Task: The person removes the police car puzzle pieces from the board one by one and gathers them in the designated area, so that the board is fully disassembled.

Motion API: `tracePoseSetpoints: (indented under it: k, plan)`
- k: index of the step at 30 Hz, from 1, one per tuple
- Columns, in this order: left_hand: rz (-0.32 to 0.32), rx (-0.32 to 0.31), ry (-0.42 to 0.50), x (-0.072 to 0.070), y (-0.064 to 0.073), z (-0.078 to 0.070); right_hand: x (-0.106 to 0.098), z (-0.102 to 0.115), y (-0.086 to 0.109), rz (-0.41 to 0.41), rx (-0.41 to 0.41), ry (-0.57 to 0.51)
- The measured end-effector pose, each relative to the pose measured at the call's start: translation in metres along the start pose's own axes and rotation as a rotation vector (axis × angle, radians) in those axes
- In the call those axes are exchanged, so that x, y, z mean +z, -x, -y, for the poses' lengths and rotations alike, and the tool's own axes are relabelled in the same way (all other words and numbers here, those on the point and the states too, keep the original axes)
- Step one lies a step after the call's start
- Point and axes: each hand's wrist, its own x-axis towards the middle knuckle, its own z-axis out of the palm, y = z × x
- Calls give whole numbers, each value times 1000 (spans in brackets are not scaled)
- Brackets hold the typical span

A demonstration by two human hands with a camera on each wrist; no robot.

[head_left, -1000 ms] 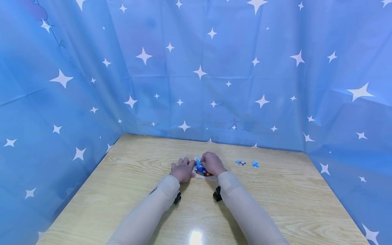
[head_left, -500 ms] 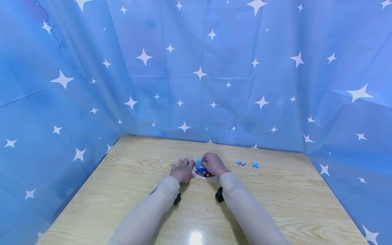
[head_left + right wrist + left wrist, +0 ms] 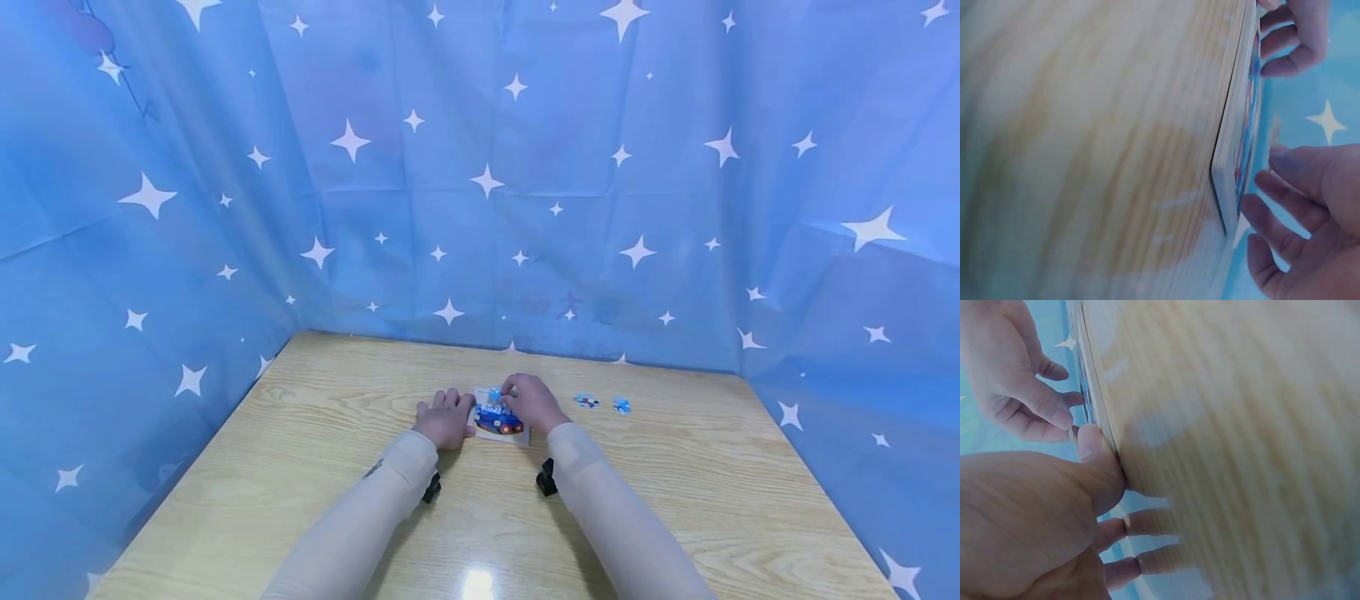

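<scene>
A small picture puzzle board (image 3: 498, 425) with a blue-and-red vehicle lies flat on the wooden table, its pale border showing in front. My left hand (image 3: 442, 421) rests at the board's left side, fingers spread on the table and thumb against its edge. Over the back part of the board, my right hand (image 3: 534, 400) pinches a thin puzzle piece (image 3: 1074, 434) between thumb and fingertips. That piece looks light blue in the head view and stands tilted. Part of the board's right side is hidden under the right hand.
Two loose puzzle pieces lie right of the board: a multicoloured one (image 3: 587, 401) and a light blue one (image 3: 622, 405). A blue star-printed curtain (image 3: 480, 208) stands behind the table (image 3: 360, 383) and at both sides. Dark wrist devices (image 3: 547, 477) sit under the sleeves.
My right hand has shifted slightly right with the blue piece, uncovering more of the vehicle picture and a pale patch at the board's back left. The left hand stays in place.
</scene>
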Motion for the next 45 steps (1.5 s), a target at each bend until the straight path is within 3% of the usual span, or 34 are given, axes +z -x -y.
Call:
tracePoseSetpoints:
  k: [23,30,45]
  plan:
    - [-7,14,21,1,0,2,-28,-47,11,-24,64,-49]
    - [-13,10,21,2,0,2,-34,-60,13,-21,99,-10]
    - [-25,15,20,2,1,1,-42,-77,13,-10,96,91]
